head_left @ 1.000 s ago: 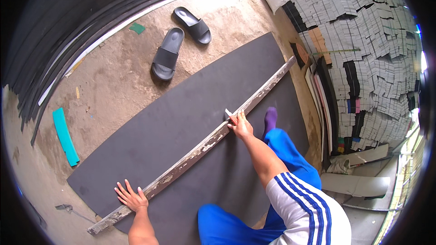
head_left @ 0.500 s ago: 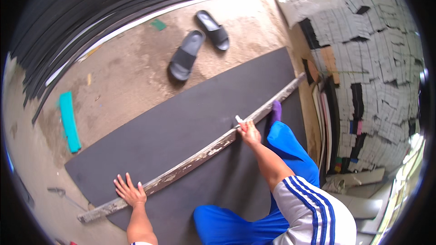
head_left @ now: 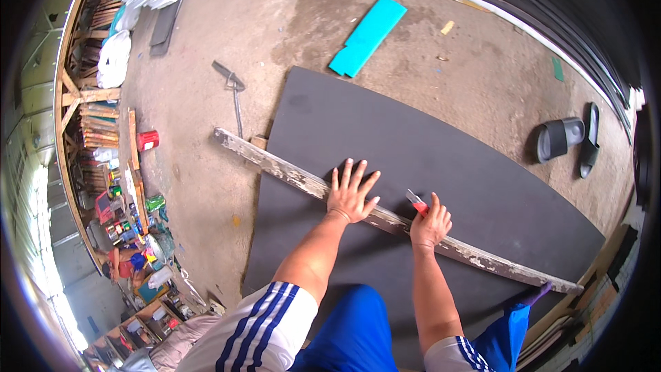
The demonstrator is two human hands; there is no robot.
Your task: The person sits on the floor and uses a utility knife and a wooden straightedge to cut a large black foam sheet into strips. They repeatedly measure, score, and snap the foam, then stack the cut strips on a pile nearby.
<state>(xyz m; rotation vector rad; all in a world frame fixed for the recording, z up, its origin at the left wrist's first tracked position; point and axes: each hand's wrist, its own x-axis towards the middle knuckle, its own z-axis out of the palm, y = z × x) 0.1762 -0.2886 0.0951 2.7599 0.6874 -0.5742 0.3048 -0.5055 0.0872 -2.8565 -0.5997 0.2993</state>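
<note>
A dark sheet spreads from the view's centre toward three o'clock, crossed by a worn bar slanting from ten to four. The left hand lies open across the bar; the right hand, at four o'clock, grips a red-handled knife (seemingly for a guided cut), whose next stroke would call for a steady bar.

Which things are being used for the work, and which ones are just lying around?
In use:
red-handled knife with a silvery blade, in the right hand
long, straight bar with peeling paint, under the left hand
big, flat, dark grey sheet, beneath the bar

Just lying about, it seems:
black slip-on sandals
notched, flat turquoise strip
small, flat green scrap
</note>
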